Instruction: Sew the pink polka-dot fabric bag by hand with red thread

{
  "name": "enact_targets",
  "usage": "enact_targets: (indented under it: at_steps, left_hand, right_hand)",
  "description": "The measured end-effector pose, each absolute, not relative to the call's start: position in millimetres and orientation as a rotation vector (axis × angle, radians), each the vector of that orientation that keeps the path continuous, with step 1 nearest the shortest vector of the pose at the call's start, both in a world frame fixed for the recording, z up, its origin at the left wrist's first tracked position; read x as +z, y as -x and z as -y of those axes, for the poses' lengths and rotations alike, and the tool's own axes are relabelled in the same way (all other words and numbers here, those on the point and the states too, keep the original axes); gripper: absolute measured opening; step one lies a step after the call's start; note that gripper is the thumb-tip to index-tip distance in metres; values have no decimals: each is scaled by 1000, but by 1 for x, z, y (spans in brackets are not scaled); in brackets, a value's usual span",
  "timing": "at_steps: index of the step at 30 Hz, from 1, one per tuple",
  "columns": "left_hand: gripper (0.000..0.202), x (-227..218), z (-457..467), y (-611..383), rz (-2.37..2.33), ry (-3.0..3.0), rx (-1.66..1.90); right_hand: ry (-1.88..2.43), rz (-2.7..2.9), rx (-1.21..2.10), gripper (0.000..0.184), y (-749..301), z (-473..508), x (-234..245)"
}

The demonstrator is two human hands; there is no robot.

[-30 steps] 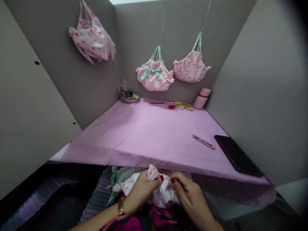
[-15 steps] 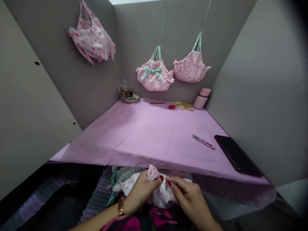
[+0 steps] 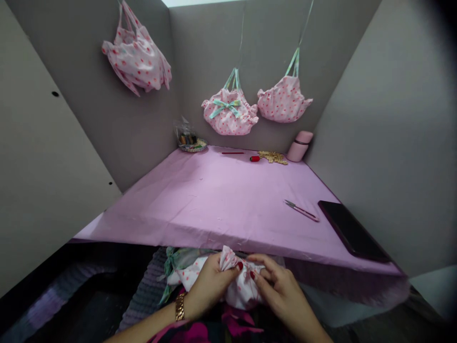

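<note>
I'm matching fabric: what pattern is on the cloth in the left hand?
The cloth is white with pinkish-red dots, best seen in the head view.

**Polished and Patterned**

Deep red polish (image 3: 240, 266) colours the thumbnails of both the left hand (image 3: 209, 282) and the right hand (image 3: 280, 288), seen from where I stand. A gold-toned band (image 3: 180, 307) of chunky links circles the left wrist; whether bracelet or watch strap, I cannot tell. The forearms are bare, and beneath them shows a dark garment (image 3: 194, 332) splashed with large, vivid magenta shapes, their outlines soft.
</note>
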State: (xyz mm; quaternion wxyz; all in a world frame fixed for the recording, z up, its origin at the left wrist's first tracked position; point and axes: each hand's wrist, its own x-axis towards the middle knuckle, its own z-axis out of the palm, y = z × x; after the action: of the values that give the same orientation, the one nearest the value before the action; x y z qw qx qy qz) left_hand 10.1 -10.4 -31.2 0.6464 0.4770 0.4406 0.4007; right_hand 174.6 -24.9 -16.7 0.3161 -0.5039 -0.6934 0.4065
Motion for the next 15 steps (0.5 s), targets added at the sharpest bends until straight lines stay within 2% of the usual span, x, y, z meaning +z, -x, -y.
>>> enact_targets:
  at_steps: [3,7,10,15]
  left_hand:
    - [16,-32,11,-9,-1010,-1147,886]
    - [14,-35,11,-8,-1064,-1251,875]
    - [13,-35,11,-9,-1104,-1289,866]
    - [6,-27,9,-10,-1157,-1272,849]
  right_hand:
    - [1284,1688,1325,36,-176,22,-22]
    - [1181,1515,1617,21,-177,18,-27]
    - [1158,1444,1669,16,-178,19,-26]
    - [1164,1459,1631,19,-178,19,-24]
